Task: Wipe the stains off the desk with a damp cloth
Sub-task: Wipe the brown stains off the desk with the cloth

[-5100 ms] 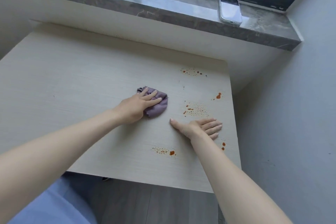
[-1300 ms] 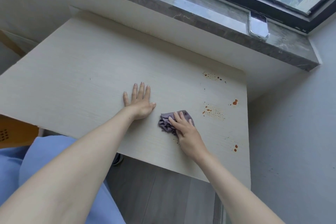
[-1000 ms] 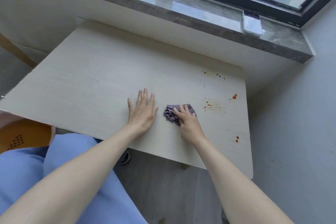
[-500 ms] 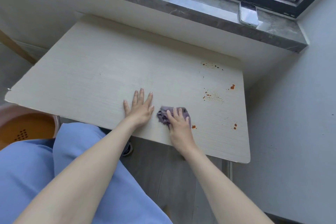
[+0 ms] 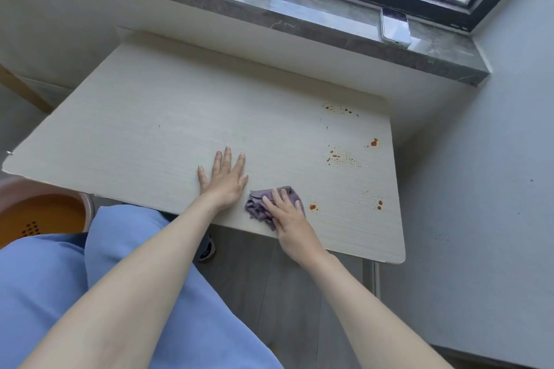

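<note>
Found purple cloth (image 5: 257, 207) crumpled near front edge of pale desk (image 5: 180, 129); noted orange-red stains (image 5: 343, 157) spattered across right side.

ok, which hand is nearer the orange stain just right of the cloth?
Right. The right hand presses the cloth just left of that stain; the left hand lies flat on the desk farther left, beyond the cloth.

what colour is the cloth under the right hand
Dusty purple; the cloth shows best in the head view.
</note>
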The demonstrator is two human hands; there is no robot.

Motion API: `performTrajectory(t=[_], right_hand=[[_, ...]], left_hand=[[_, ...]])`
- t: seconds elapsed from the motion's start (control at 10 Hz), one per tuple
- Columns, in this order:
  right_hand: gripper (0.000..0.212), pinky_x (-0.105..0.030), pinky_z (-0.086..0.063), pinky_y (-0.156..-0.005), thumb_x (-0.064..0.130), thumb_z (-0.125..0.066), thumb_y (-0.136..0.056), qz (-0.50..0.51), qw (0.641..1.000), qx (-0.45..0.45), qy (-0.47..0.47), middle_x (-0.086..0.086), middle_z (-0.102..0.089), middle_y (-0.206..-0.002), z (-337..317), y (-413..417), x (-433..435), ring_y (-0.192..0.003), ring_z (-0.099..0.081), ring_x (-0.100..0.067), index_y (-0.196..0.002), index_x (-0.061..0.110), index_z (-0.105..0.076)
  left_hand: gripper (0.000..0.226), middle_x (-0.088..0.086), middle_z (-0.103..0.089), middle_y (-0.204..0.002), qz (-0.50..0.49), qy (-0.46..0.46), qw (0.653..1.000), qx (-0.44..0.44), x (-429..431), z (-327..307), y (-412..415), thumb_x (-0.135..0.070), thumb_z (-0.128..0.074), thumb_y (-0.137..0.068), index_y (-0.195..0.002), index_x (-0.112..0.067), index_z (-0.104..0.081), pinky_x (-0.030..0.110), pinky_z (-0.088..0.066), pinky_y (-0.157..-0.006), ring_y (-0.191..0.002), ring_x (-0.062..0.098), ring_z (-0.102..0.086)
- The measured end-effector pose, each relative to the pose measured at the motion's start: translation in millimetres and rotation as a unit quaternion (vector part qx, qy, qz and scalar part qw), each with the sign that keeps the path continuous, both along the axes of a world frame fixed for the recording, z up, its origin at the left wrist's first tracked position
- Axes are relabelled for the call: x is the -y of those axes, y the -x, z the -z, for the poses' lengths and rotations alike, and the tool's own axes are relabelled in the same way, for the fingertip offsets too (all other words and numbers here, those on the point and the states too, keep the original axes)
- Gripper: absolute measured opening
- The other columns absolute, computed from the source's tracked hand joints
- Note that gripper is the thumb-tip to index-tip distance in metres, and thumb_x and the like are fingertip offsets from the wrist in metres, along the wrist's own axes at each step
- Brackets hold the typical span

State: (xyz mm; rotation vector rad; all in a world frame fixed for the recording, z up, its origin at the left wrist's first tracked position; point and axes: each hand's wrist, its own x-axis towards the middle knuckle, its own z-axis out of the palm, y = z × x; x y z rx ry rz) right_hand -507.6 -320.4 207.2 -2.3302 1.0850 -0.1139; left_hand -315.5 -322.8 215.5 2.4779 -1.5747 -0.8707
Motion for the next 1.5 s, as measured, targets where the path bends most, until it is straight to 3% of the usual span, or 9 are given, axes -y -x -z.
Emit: performTrajectory(t=[0.2, 0.4, 0.6, 0.7, 0.8, 0.9, 1.1, 1.3, 1.5], right_hand=[[0.056, -0.040, 0.003, -0.117, 0.001, -0.039, -0.096, 0.112, 0.994, -0.004, -0.015, -0.003, -0.010, -0.159, -3.6, -22.1, 42.2, -0.148, 0.000, -0.018, -0.148, 0.020, -0.031], [0.055, -0.029, 0.009, -0.115, 0.005, -0.038, -0.099, 0.017, 0.999, 0.028, 0.003, 0.004, -0.007, -0.159, 3.2, 4.9, 1.6, -0.147, 0.004, -0.009, -0.149, 0.024, -0.027], [0.059, -0.035, 0.005, -0.117, 0.000, -0.041, -0.096, 0.088, 0.996, 0.007, 0.007, 0.001, -0.008, -0.159, 2.5, -8.3, 9.5, -0.147, 0.001, -0.014, -0.148, 0.022, -0.029], [0.063, -0.028, 0.010, -0.115, -0.003, -0.038, -0.095, 0.025, 0.999, 0.016, 0.019, 0.004, -0.005, -0.159, 6.0, 14.2, -11.3, -0.146, 0.006, -0.009, -0.150, 0.024, -0.024], [0.060, -0.030, 0.005, -0.117, -0.002, -0.038, -0.096, 0.033, 0.999, 0.007, 0.007, 0.005, -0.009, -0.159, 3.5, 26.3, 11.1, -0.147, 0.002, -0.010, -0.149, 0.024, -0.027], [0.060, -0.037, 0.002, -0.118, -0.002, -0.039, -0.094, 0.119, 0.993, -0.001, 0.014, 0.001, -0.009, -0.159, 2.0, 8.5, 24.3, -0.147, 0.000, -0.015, -0.148, 0.023, -0.029], [0.060, -0.037, 0.004, -0.119, -0.002, -0.038, -0.096, 0.057, 0.998, -0.001, -0.010, 0.004, -0.007, -0.159, 4.4, 27.0, 14.1, -0.147, 0.003, -0.012, -0.149, 0.025, -0.026], [0.061, -0.035, 0.007, -0.116, -0.003, -0.040, -0.093, 0.117, 0.993, -0.001, 0.015, 0.001, -0.008, -0.159, 3.0, 9.6, 9.4, -0.148, 0.000, -0.016, -0.148, 0.023, -0.029], [0.065, -0.028, 0.008, -0.115, -0.006, -0.038, -0.093, -0.042, 0.999, -0.006, 0.007, 0.007, -0.008, -0.158, 4.2, 35.9, -2.1, -0.146, 0.002, -0.006, -0.148, 0.027, -0.027]], left_hand=[[0.055, -0.002, 0.026, -0.155, 0.000, 0.001, 1.000, 0.007, -0.3, 1.0, 0.3, -0.039, -0.019, -0.102, -0.149, -0.033, 0.009, 0.056, 0.013, -0.110, -0.142, 0.016, 0.025], [0.055, -0.002, 0.027, -0.155, 0.001, 0.001, 1.000, 0.005, 0.6, 1.9, 0.1, -0.040, -0.018, -0.102, -0.149, -0.033, 0.009, 0.056, 0.013, -0.110, -0.142, 0.015, 0.025], [0.056, -0.002, 0.027, -0.154, 0.002, 0.001, 1.000, 0.010, -0.6, 2.3, 0.1, -0.040, -0.018, -0.102, -0.149, -0.033, 0.010, 0.056, 0.013, -0.111, -0.142, 0.015, 0.025], [0.056, -0.001, 0.027, -0.154, 0.004, 0.003, 1.000, 0.013, -1.5, 2.2, 0.2, -0.040, -0.018, -0.102, -0.149, -0.032, 0.011, 0.056, 0.013, -0.111, -0.142, 0.016, 0.025], [0.056, -0.001, 0.027, -0.155, 0.001, 0.006, 1.000, 0.013, -0.5, 2.1, 1.0, -0.040, -0.018, -0.102, -0.149, -0.033, 0.011, 0.056, 0.013, -0.110, -0.142, 0.015, 0.025], [0.056, -0.001, 0.027, -0.155, 0.001, 0.009, 1.000, 0.013, 0.1, 2.3, 0.9, -0.040, -0.018, -0.102, -0.149, -0.033, 0.011, 0.056, 0.014, -0.110, -0.142, 0.015, 0.025], [0.056, -0.001, 0.026, -0.155, 0.000, 0.007, 1.000, 0.013, -0.1, 3.5, 2.0, -0.039, -0.019, -0.102, -0.149, -0.032, 0.009, 0.056, 0.013, -0.110, -0.142, 0.016, 0.024], [0.055, 0.000, 0.026, -0.155, -0.004, 0.012, 1.000, 0.015, -0.5, 4.3, 2.4, -0.039, -0.019, -0.102, -0.149, -0.032, 0.009, 0.055, 0.015, -0.110, -0.142, 0.016, 0.024], [0.056, -0.001, 0.025, -0.156, -0.009, 0.010, 1.000, 0.013, -0.3, 3.1, 1.7, -0.039, -0.021, -0.101, -0.150, -0.032, 0.006, 0.056, 0.014, -0.110, -0.143, 0.015, 0.023]])
